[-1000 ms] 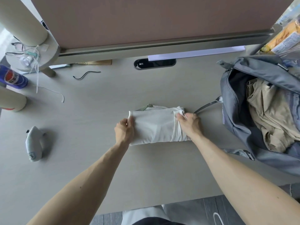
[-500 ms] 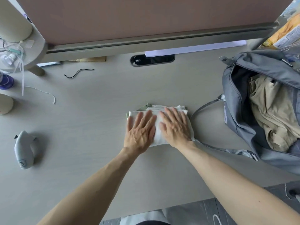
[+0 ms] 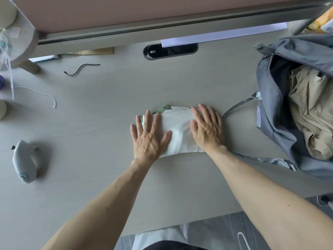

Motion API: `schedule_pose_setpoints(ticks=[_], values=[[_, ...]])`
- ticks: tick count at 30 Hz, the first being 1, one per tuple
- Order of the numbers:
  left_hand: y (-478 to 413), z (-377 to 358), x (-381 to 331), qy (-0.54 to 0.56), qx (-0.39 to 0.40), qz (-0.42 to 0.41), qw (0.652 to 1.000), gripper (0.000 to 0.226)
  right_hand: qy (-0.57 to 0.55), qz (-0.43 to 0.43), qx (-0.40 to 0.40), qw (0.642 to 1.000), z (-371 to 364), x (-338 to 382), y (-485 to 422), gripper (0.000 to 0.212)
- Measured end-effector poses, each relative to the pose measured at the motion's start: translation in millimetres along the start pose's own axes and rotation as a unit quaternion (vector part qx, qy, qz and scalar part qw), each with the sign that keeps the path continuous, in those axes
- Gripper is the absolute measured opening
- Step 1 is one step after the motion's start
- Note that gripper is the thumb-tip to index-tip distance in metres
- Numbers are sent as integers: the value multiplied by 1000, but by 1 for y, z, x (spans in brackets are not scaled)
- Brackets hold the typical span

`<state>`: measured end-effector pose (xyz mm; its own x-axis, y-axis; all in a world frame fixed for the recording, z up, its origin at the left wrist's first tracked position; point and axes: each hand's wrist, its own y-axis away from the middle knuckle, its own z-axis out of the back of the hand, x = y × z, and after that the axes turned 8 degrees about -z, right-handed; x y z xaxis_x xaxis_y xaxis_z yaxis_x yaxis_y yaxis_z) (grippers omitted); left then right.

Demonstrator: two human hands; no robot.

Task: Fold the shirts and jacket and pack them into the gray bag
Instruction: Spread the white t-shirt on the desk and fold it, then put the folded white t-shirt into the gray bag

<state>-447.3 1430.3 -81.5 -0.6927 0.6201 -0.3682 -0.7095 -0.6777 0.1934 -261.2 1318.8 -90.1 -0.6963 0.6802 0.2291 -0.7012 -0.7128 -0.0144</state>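
Pale grey tabletop [image 3: 108, 177] runs back to a pinkish partition [image 3: 126, 11], with an oval cable port [image 3: 170, 51] and a loose black cable [image 3: 81, 69] near it; at centre lies the folded white shirt [image 3: 178, 130]; left hand [image 3: 147, 139] and right hand [image 3: 207, 130] press flat on it, fingers [image 3: 148, 117] straight and spread, gripping nothing; the gray bag [image 3: 272, 112] gapes at the right, beige clothing [image 3: 313, 112] inside.

Gap btwn folded shirt [image 3: 178, 134] & gray bag [image 3: 275, 112] at right is narrow, w/ bag straps [image 3: 273, 161] lying across it. Bag mouth open upward, partly filled w/ beige clothing [image 3: 310, 105]. Left of the shirt the table [image 3: 100, 123] is bare; small gray object [image 3: 23, 159] near-left, white string [image 3: 41, 93] & black cable [image 3: 81, 68] far-left, partition [image 3: 126, 11] walls off the far edge.
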Motion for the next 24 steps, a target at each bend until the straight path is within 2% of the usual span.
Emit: schedule_pose_setpoints(ticks=[2,5,7,9,11,14,17,21,24], values=[[0,6,0,101,-34,52,993,91,-4,-12,35,999,6,3,-1,59],[3,23,-7,243,-97,154,953,94,-20,-46,144,988,22,8,-1,100],[6,33,-14,295,-44,220,929,85,-16,-55,180,982,29,11,5,117],[6,43,-19,326,45,270,905,68,-15,-62,192,979,31,10,9,128],[7,49,-20,386,103,282,872,50,-17,-72,193,978,31,10,9,135],[9,56,-21,431,128,236,861,36,3,-68,218,974,36,14,3,132],[5,72,-17,433,180,153,870,44,7,-48,264,963,56,21,-3,119],[-19,128,-16,431,249,39,866,73,-109,29,305,946,102,39,-28,119],[-39,195,-32,399,279,-75,870,63,-206,59,331,919,158,55,-51,99]])
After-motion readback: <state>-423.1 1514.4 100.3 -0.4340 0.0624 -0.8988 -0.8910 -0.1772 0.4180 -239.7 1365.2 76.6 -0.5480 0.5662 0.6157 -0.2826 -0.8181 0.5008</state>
